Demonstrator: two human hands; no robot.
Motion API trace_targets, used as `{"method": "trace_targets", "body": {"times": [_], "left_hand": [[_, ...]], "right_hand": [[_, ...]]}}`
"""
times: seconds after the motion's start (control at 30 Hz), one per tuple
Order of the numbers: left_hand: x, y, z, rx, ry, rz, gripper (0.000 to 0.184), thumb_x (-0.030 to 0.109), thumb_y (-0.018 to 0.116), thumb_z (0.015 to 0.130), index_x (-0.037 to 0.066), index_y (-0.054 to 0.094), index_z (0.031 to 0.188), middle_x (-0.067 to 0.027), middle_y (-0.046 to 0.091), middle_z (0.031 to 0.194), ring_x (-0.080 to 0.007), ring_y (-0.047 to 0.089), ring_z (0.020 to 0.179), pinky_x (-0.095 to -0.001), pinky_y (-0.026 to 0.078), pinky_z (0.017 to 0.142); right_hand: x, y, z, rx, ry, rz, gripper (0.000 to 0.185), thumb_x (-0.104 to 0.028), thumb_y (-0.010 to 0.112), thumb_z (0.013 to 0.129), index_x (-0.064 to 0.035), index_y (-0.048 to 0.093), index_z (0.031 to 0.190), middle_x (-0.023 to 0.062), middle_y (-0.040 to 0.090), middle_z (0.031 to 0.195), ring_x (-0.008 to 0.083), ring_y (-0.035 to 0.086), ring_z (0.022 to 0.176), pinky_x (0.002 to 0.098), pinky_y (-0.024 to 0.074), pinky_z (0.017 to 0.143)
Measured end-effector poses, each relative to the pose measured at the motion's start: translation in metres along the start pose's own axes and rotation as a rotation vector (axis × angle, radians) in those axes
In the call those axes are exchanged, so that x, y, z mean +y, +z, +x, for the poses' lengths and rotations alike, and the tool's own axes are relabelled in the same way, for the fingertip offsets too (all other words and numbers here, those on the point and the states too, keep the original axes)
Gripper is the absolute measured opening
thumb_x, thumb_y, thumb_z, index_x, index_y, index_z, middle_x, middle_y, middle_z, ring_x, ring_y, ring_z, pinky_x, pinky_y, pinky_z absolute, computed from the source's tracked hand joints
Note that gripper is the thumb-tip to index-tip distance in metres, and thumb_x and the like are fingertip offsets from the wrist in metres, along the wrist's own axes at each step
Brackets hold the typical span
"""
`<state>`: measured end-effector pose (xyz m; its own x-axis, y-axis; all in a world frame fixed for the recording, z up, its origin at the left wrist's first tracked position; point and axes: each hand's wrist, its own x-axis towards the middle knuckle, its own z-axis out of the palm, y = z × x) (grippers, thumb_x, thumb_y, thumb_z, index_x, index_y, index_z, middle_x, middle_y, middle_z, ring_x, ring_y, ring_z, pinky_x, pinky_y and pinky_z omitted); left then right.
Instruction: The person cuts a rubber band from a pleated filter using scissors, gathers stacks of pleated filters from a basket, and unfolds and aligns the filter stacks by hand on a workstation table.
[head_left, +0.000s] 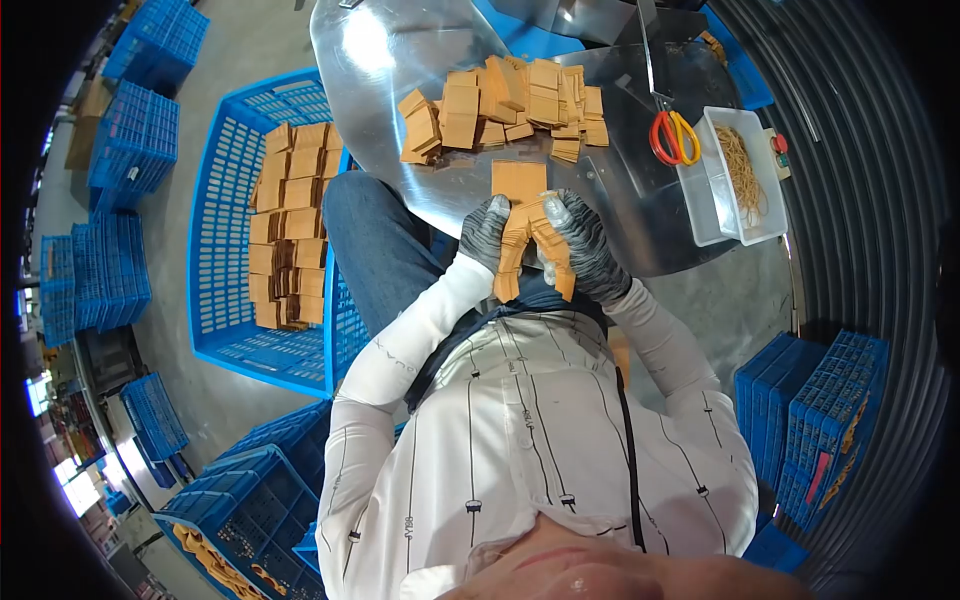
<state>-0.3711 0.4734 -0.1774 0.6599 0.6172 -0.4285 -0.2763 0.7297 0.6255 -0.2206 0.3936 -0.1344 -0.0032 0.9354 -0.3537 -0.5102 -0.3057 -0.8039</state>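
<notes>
At the metal table's near edge, my left hand (484, 236), in a grey glove with pale fingertips, is closed on a fanned stack of flat tan pieces (512, 250). My right hand (590, 245), gloved the same way, grips another fanned part of the tan pieces (551, 247). The two parts meet at the top and spread apart below. Just beyond them lies a squarish tan piece or stack (519, 177); whether it touches the held ones I cannot tell. Farther back, a heap of tan stacks (460, 112) rests on the table. The material is unclear.
A blue crate (205, 250) at left holds rows of tan stacks. On the right are red-and-yellow-handled scissors (674, 138) and a white tray (703, 205) with what look like rubber bands (740, 170). Blue crates (830, 420) stand lower right, others (130, 130) along the left.
</notes>
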Motion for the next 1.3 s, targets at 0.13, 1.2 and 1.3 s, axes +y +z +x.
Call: {"method": "trace_targets", "body": {"times": [0.13,1.2,1.3], "left_hand": [[0.002,0.024,-0.003,-0.3,0.003,0.1,0.042,0.045,0.056,0.086,0.004,0.059,0.096,-0.0067,0.061,0.082,-0.0169,0.06,0.076,-0.0303,0.049,0.065],[0.012,-0.002,0.05,0.472,0.329,1.76,0.057,0.028,0.069,0.07,0.002,0.051,0.118,-0.0224,0.046,0.119,-0.039,0.042,0.113,-0.0446,0.038,0.094],[-0.005,-0.015,0.054,0.442,0.495,1.567,0.056,0.022,0.07,0.07,0.004,0.049,0.118,-0.0232,0.052,0.113,-0.0377,0.05,0.106,-0.0431,0.041,0.091]], "right_hand": [[0.028,-0.018,0.025,0.307,-0.355,-0.116,0.034,-0.037,0.045,0.093,-0.0067,0.055,0.104,0.0074,0.06,0.089,0.0123,0.06,0.072,0.0257,0.0521,0.063],[-0.003,-0.1,0.042,0.237,-1.188,-1.947,0.026,-0.026,0.057,0.087,-0.0008,0.055,0.095,0.01,0.057,0.073,0.0209,0.055,0.06,0.0346,0.0455,0.055],[0.013,-0.043,0.039,0.3,-0.107,-0.364,0.021,-0.019,0.057,0.087,-0.0004,0.056,0.095,0.0037,0.053,0.067,0.0108,0.048,0.048,0.0261,0.0392,0.042]]}}
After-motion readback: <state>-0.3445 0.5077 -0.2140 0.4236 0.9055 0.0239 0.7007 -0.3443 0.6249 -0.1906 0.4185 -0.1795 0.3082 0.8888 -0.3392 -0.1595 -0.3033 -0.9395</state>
